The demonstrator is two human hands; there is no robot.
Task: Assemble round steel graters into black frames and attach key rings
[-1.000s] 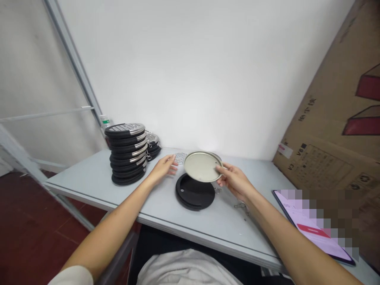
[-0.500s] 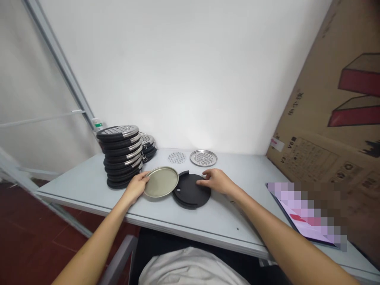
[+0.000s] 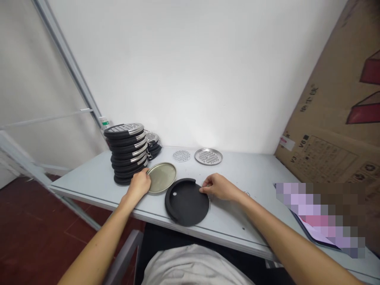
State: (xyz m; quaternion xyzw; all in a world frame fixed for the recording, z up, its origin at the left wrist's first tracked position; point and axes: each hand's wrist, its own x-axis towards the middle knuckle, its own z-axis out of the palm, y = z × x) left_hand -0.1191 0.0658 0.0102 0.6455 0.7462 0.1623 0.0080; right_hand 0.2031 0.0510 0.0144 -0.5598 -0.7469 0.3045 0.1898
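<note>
My left hand (image 3: 140, 183) grips the left edge of a shallow round metal lid (image 3: 162, 178), dull gold inside with a thin raised rim. My right hand (image 3: 218, 186) pinches the right edge of a round black disc (image 3: 190, 204). A thick raised lip runs along the disc's left side, with a small round hole beside it. The disc is tipped towards me, near the front of the table. The lid is just behind and left of it. My right fingertips are partly hidden behind the thumb.
A tall stack of black round graters (image 3: 126, 152) stands left, a lower pile (image 3: 153, 144) behind it. A perforated disc (image 3: 181, 156) and rimmed round grater plate (image 3: 208, 156) lie at the back. A large cardboard box (image 3: 341, 118) bounds the right side.
The black disc has come nearer to me and tilted up, apart from the metal lid it had met. My right fingers have closed on its edge. The view has shifted slightly.
</note>
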